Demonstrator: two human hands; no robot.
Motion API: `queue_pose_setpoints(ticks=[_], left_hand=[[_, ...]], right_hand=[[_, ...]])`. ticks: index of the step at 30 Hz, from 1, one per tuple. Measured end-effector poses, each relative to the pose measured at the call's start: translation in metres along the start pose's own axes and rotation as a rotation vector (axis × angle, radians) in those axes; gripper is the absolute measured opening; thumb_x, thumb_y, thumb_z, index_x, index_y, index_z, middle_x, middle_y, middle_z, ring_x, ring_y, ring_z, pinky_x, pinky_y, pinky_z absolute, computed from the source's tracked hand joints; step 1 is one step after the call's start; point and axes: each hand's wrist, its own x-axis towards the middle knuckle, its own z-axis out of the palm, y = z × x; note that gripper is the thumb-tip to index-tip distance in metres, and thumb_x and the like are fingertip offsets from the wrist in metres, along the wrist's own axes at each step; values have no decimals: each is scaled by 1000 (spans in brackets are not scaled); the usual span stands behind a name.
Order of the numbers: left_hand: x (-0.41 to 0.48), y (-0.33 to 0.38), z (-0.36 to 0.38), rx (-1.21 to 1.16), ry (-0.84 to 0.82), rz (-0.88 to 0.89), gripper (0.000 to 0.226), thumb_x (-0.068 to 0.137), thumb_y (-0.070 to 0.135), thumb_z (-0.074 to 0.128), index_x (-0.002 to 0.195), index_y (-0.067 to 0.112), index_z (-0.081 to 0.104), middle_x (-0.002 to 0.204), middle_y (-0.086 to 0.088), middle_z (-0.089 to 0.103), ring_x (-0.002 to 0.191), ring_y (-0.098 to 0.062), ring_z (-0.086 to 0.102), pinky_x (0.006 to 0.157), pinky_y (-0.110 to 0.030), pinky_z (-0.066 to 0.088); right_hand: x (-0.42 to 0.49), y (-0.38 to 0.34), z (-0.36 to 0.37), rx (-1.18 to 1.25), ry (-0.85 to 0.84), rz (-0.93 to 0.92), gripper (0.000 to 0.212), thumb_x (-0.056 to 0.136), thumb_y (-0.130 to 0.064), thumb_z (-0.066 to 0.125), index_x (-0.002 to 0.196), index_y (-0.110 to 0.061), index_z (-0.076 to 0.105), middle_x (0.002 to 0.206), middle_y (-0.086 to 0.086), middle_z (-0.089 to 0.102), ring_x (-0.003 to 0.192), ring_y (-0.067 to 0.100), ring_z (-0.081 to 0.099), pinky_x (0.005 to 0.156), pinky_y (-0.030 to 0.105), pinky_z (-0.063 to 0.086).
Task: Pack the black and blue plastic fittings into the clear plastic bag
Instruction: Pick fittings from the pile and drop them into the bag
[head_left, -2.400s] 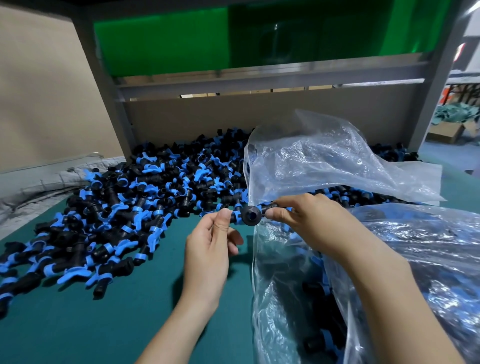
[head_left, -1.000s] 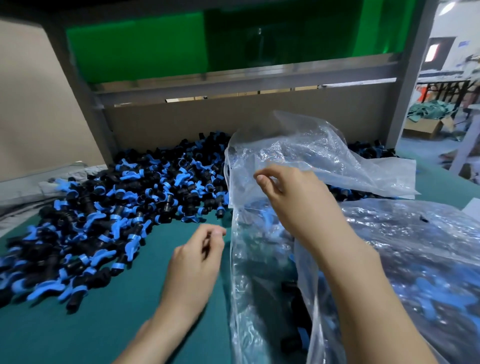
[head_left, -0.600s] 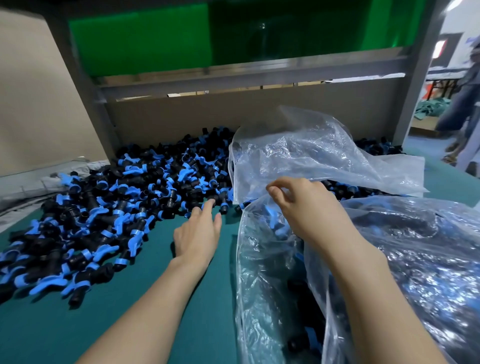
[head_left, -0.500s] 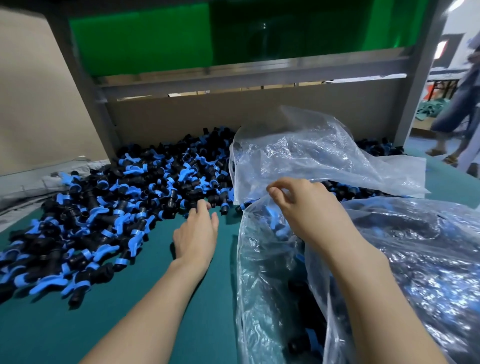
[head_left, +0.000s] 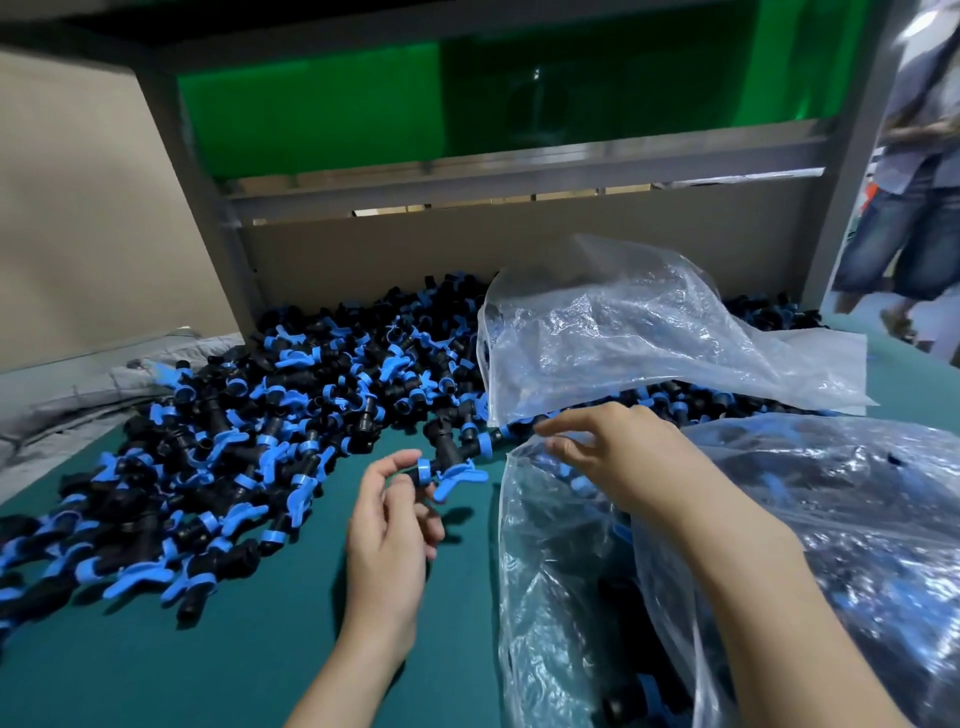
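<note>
A big heap of black and blue plastic fittings (head_left: 270, 415) covers the green table from the left to the back wall. My left hand (head_left: 387, 535) holds one black and blue fitting (head_left: 447, 457) by its blue-ringed end, lifted just off the pile's near edge. My right hand (head_left: 618, 457) pinches the rim of the clear plastic bag (head_left: 550, 571), holding its mouth up beside that fitting. Several fittings lie inside the bag, dark shapes low down.
A second clear bag (head_left: 857, 545) with fittings lies at the right, and a loose plastic sheet (head_left: 649, 338) drapes over the pile behind. A grey frame post (head_left: 208, 218) and cardboard wall close the back. A person (head_left: 904, 208) walks past at far right.
My left hand reached into the pile's edge, took one fitting and drew it back toward the bag. My right hand stayed on the bag's rim. A person came into view at right.
</note>
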Motion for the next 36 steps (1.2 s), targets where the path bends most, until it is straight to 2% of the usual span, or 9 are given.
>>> queue_pose_setpoints(ticks=[3, 6, 11, 14, 16, 19, 25, 32, 36], left_hand=[[-3, 1, 2, 20, -92, 43, 28, 100, 21, 44, 94, 43, 59, 68, 8, 63, 56, -13, 53, 46, -24, 40], [-7, 1, 2, 44, -197, 64, 15, 89, 33, 47, 90, 44, 58, 71, 2, 65, 61, -17, 53, 52, -29, 42], [-9, 1, 3, 61, -243, 122, 21, 98, 21, 54, 93, 40, 61, 85, -3, 72, 63, -12, 56, 52, -24, 46], [-8, -1, 4, 125, -196, 170, 27, 98, 15, 55, 97, 41, 62, 85, 4, 69, 67, -11, 62, 60, -22, 50], [-9, -4, 5, 170, -177, 197, 24, 98, 18, 56, 100, 41, 62, 87, 8, 67, 75, -15, 65, 64, -30, 53], [-9, -6, 5, 203, -162, 217, 12, 95, 32, 57, 103, 40, 60, 87, 9, 67, 77, -21, 65, 66, -45, 54], [-8, -7, 5, 207, -153, 236, 14, 91, 39, 55, 105, 41, 58, 88, 10, 67, 77, -20, 64, 68, -47, 55], [-8, -6, 5, 182, -159, 233, 16, 97, 30, 57, 105, 44, 58, 95, 12, 68, 80, -18, 65, 68, -38, 55], [-7, -6, 5, 175, -154, 201, 11, 91, 42, 54, 100, 44, 59, 90, 11, 68, 69, -10, 62, 62, -28, 49]], right_hand=[[-1, -2, -1, 47, -47, -7, 32, 93, -59, 55, 121, -46, 65, 115, -6, 72, 107, 18, 66, 90, 39, 55], [-2, -2, -1, 65, -54, -10, 33, 90, -60, 58, 118, -44, 67, 114, -6, 72, 106, 18, 67, 89, 37, 55], [-1, 0, -2, 71, -49, -5, 31, 90, -59, 60, 114, -41, 67, 105, -4, 74, 81, 17, 65, 74, 30, 54], [0, 0, -1, 27, -77, -14, 34, 90, -60, 58, 117, -40, 64, 107, -3, 72, 91, 18, 67, 82, 34, 54], [0, 0, -2, 22, -87, -10, 38, 90, -60, 58, 121, -39, 62, 112, -2, 71, 100, 20, 66, 84, 36, 54], [0, -1, -2, 3, -98, -16, 39, 90, -59, 58, 124, -39, 61, 117, -1, 70, 104, 21, 65, 85, 35, 53], [-1, -2, -1, -49, -100, -22, 39, 91, -58, 59, 124, -39, 61, 120, 1, 68, 102, 22, 65, 84, 35, 52], [0, -2, -2, -60, -94, -32, 41, 91, -58, 57, 126, -37, 61, 121, 0, 69, 104, 22, 65, 82, 34, 51], [-1, -2, -3, 9, -93, -37, 38, 92, -60, 55, 120, -36, 65, 110, -5, 72, 96, 17, 66, 82, 33, 54]])
